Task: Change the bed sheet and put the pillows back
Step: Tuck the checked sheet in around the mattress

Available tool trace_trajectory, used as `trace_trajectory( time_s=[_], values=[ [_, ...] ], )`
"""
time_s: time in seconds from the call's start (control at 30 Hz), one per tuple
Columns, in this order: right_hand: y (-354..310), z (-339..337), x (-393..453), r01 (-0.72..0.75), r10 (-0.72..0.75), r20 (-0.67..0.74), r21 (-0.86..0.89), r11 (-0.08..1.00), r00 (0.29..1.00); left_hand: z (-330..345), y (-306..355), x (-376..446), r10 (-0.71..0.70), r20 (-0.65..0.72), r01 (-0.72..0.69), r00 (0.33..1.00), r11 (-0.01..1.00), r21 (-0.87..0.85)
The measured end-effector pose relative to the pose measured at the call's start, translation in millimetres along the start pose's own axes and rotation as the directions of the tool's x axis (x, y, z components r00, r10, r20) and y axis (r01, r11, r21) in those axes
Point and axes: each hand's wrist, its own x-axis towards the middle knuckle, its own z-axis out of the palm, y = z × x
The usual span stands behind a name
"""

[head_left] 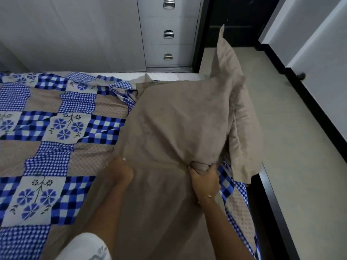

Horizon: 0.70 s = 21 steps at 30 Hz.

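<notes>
Bed sheet (56, 128): blue-checked floral patchwork, spread over the bed.
Pillow (174, 124): beige, lying on the sheet's right side.
Right hand (204, 177): fist bunching the pillowcase's near end.
Left hand (120, 171): grips the pillowcase's left edge.

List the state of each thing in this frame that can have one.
Beige fabric pillow: lifted at its near end, gripped by both hands.
Second beige pillow: lying at the bed's right edge.
Blue checked floral bed sheet: spread on the bed, wrinkled.
Grey cabinet drawers: closed.
Left hand: grip on the pillow's edge.
Right hand: clenching bunched fabric.
</notes>
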Motion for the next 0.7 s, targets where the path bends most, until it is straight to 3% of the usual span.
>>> trace_trajectory(
  time_s=[0.1,0.23,0.37,0.57,0.63,0.7],
  values=[
    [-17.0,-5.1,-22.9,0.159,-0.151,-0.113,0.067,0.985,0.982,-14.7,1.7,-13.8,-0.042,-0.181,0.003,0.983,0.977,-0.213],
    [-39.2,-39.7,-44.5,0.341,-0.286,-0.265,0.193,0.92,0.921,-43.6,12.8,-46.5,-0.032,-0.376,-0.131,0.926,0.907,-0.4],
    [-44.2,-86.1,-73.5,0.545,-0.429,-0.429,0.193,0.816,0.795,-66.7,17.5,-93.2,-0.099,-0.424,-0.178,0.9,0.805,-0.567],
    [14.1,-158.3,-127.6,0.658,-0.5,-0.518,0.173,0.733,0.694,-64.6,6.4,-189.4,-0.109,-0.361,-0.176,0.926,0.721,-0.67],
    [46.4,-178.6,-133.5,0.626,-0.462,-0.532,0.175,0.76,0.709,-49.9,3.2,-217.4,-0.035,-0.27,-0.166,0.962,0.71,-0.684],
    [80.8,-193.5,-124.0,0.511,-0.381,-0.472,0.183,0.84,0.795,-29.0,-1.6,-236.6,0.07,-0.108,-0.124,0.992,0.75,-0.65]
  ],
)
